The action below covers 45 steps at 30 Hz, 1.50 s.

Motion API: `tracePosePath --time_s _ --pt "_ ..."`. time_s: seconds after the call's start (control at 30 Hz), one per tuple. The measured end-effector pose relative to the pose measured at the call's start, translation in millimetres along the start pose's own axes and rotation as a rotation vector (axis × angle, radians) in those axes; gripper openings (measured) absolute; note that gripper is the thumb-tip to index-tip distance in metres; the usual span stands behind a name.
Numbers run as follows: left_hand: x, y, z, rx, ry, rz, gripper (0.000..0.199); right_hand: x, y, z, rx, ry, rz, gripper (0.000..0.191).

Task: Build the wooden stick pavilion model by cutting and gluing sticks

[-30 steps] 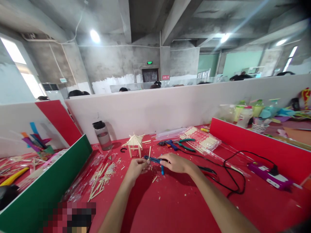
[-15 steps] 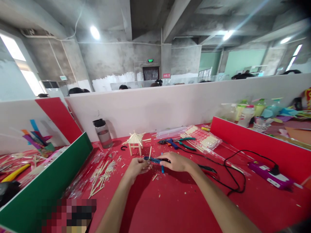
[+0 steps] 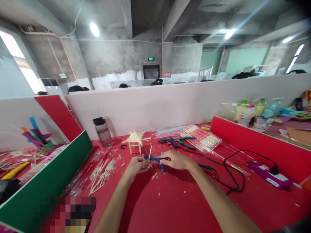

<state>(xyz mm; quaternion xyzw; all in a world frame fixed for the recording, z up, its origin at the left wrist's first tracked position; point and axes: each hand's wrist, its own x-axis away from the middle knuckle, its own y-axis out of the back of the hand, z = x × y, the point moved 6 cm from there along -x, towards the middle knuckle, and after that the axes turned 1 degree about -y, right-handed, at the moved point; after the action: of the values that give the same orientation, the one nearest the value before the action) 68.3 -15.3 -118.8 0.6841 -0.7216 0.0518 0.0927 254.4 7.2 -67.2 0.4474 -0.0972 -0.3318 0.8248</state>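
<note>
Pinched fingers of my left hand (image 3: 139, 165) hold a thin pale wooden stick (image 3: 150, 151), which stands upright above the fingertips. Closed around a slim blue hand tool (image 3: 155, 159) is my right hand (image 3: 175, 160); the tool's tip reaches across to the stick at my left fingertips. A lighter blue piece (image 3: 162, 163) shows crosswise by the tool; its exact kind I cannot make out. Just beyond my hands stands a small stick-built pavilion (image 3: 135, 140) with a pointed roof. Short stick offcuts (image 3: 155, 175) lie on the red tabletop (image 3: 167, 204) below my hands.
Loose sticks (image 3: 99, 181) and plastic wrap lie left, beside a green divider (image 3: 48, 181). A water bottle (image 3: 103, 132) stands behind. Blue-handled and green-handled tools (image 3: 182, 142), bundled sticks (image 3: 204, 137), a black cable (image 3: 233, 189) and a purple power strip (image 3: 269, 174) are right.
Both hands, the stick and the blue tool keep nearly the same position. The view has shifted very slightly.
</note>
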Motion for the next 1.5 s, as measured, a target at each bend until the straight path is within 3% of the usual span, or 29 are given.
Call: tracePosePath --time_s 0.4,0.87,1.07,1.23,1.5 --pt "2.5 0.8 -3.2 -0.037 -0.016 -0.026 0.046 0.3 -1.3 5.0 -0.007 0.049 0.005 0.036" --pt "2.2 0.3 -5.9 -0.036 -0.033 -0.039 0.043 -1.3 0.2 -2.5 0.002 0.006 -0.045 0.036" --pt "-4.1 5.3 -7.6 -0.313 -0.148 -0.012 0.038 -1.1 5.9 -13.0 0.004 -0.024 -0.110 0.040" --pt "-4.5 13.6 -8.8 -0.639 -0.271 -0.095 0.026 -2.0 3.7 -15.8 0.052 -0.030 -0.119 0.039" --pt "0.8 18.2 -4.7 -0.671 -0.176 -0.104 0.025 -1.6 2.5 -13.7 0.106 -0.024 -0.144 0.041"
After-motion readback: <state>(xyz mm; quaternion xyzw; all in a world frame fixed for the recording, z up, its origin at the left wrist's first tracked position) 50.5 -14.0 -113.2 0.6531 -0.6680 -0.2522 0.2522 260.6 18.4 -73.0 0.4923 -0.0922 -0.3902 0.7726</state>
